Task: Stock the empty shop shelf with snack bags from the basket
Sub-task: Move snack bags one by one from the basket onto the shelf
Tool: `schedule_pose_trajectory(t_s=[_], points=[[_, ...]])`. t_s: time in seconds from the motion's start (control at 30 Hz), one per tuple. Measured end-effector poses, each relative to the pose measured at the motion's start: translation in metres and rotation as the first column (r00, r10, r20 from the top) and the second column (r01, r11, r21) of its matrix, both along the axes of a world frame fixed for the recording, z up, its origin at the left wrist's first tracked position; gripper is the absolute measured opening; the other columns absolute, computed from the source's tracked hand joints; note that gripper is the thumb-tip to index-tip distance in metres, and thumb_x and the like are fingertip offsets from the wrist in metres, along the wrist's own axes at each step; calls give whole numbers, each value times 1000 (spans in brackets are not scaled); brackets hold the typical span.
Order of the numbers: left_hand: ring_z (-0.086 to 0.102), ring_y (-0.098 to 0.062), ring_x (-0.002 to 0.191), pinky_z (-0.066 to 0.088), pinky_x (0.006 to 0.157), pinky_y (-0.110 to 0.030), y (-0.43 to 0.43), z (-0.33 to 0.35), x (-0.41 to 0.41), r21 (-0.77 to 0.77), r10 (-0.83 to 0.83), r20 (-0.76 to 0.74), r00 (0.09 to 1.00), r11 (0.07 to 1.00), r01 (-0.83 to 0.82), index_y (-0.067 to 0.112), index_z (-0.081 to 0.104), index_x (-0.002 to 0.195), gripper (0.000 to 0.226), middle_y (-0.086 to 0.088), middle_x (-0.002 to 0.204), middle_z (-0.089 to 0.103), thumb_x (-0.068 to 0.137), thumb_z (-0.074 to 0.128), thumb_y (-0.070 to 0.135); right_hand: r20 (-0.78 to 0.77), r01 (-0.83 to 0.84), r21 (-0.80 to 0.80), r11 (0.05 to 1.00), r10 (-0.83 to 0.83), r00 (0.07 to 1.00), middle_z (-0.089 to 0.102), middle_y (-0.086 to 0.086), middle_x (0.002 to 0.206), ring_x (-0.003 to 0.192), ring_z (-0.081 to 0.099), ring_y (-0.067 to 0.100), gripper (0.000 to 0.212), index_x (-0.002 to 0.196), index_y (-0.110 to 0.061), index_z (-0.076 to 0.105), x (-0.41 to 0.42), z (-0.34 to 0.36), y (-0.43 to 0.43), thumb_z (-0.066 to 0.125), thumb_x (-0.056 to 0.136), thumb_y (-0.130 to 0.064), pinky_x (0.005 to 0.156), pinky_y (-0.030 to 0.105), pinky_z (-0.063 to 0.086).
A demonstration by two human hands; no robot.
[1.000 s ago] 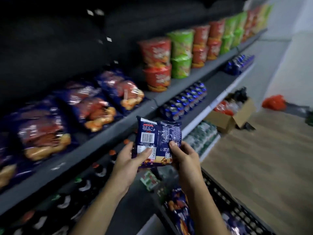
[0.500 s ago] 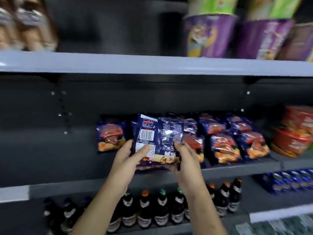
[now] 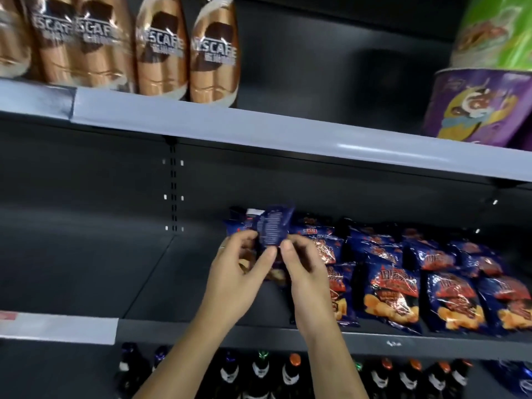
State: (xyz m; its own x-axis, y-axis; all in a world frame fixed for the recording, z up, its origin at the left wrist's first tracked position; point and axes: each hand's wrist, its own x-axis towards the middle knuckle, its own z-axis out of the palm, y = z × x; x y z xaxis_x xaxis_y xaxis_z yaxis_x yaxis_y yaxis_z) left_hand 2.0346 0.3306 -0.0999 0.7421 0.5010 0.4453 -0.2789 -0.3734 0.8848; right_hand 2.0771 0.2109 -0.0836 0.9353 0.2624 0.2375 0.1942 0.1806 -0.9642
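Here both hands meet on one dark blue snack bag (image 3: 272,230), held upright over the middle shelf (image 3: 201,331), at the left end of the row of stocked bags (image 3: 397,283). The left hand (image 3: 234,279) is partly closed, its thumb pressed to the bag's near face and its fingers curled round the left edge. The right hand (image 3: 302,272) is likewise half closed, pinching the bag's lower right part between thumb and fingers. The bag stands on end, its long axis running up and down, top seam uppermost. The face toward the camera carries fine white print and a white label patch at the upper left, so the back of the bag faces outward; it looks creased or folded down the middle. Whether its bottom edge touches the shelf cannot be told, as the hands cover it. To the left of the bag the shelf is bare. Coffee bottles (image 3: 161,50) stand on the shelf above, and dark bottles (image 3: 260,372) on the one below.
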Motion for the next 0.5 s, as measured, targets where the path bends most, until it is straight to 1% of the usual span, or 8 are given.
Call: schedule_pose_trajectory(t_s=[0.03, 0.07, 0.13, 0.2, 0.3, 0.33, 0.4, 0.5], points=[[66, 0, 98, 54, 80, -21, 4, 1, 2, -89, -72, -17, 997, 994, 70, 40, 63, 111, 29, 12, 111, 67, 85, 73, 46, 9, -19, -4, 1000, 19, 1000, 75, -9, 111, 103, 68, 2, 27, 108, -17, 73, -2, 2, 2, 57, 98, -36, 87, 19, 52], [68, -2, 97, 54, 79, -21, 9, 3, 3, -176, -132, -15, 991, 976, 127, 42, 64, 106, 25, 12, 108, 70, 84, 74, 48, 17, -31, -15, 999, 31, 999, 75, -15, 110, 101, 66, -4, 35, 107, -18, 76, -3, 4, 4, 51, 98, -40, 86, 16, 51], [71, -7, 101, 54, 83, -25, 17, 3, 6, -328, -210, 20, 978, 922, 204, 37, 66, 106, 26, 11, 105, 75, 82, 77, 41, 24, -26, -44, 999, 27, 999, 75, -18, 109, 102, 64, -5, 42, 105, -23, 78, -1, 4, 4, 44, 98, -46, 90, 22, 50], [72, -15, 102, 57, 87, -32, 24, 2, 10, -438, -229, 47, 972, 870, 226, 24, 68, 115, 30, 5, 106, 77, 86, 75, 22, 36, 32, -29, 999, -31, 999, 76, -14, 109, 104, 64, -1, 36, 104, -24, 78, 4, 3, 6, 46, 102, -40, 91, 29, 49], [72, -24, 104, 57, 91, -43, 34, -3, 16, -525, -233, 76, 970, 818, 237, 15, 68, 118, 32, -5, 110, 76, 87, 72, 14, -21, 135, 32, 990, -135, 991, 73, -12, 113, 107, 65, 3, 19, 113, -25, 73, 14, -3, 9, 59, 99, -25, 89, 21, 52], [72, -26, 105, 56, 93, -46, 37, -5, 18, -535, -235, 83, 969, 809, 242, 14, 67, 120, 33, -6, 112, 76, 87, 72, 13, -55, 129, 31, 991, -127, 990, 69, -12, 120, 112, 64, 5, 25, 121, -26, 68, 16, -5, 10, 63, 97, -25, 95, 23, 51], [71, -26, 107, 55, 95, -49, 40, -7, 20, -536, -235, 90, 968, 807, 246, 12, 66, 122, 35, -7, 114, 75, 87, 71, 10, -121, 90, 1, 996, -89, 989, 57, -11, 137, 124, 56, 9, 49, 138, -29, 56, 20, -11, 14, 70, 91, -30, 107, 32, 46], [69, -25, 111, 55, 95, -46, 41, -9, 22, -579, -230, 158, 960, 766, 279, 14, 62, 128, 41, -6, 119, 73, 87, 69, 11, -203, 101, -66, 993, -113, 973, 45, -9, 149, 137, 45, 14, 77, 151, -33, 39, 25, -19, 21, 78, 84, -37, 114, 38, 39]])
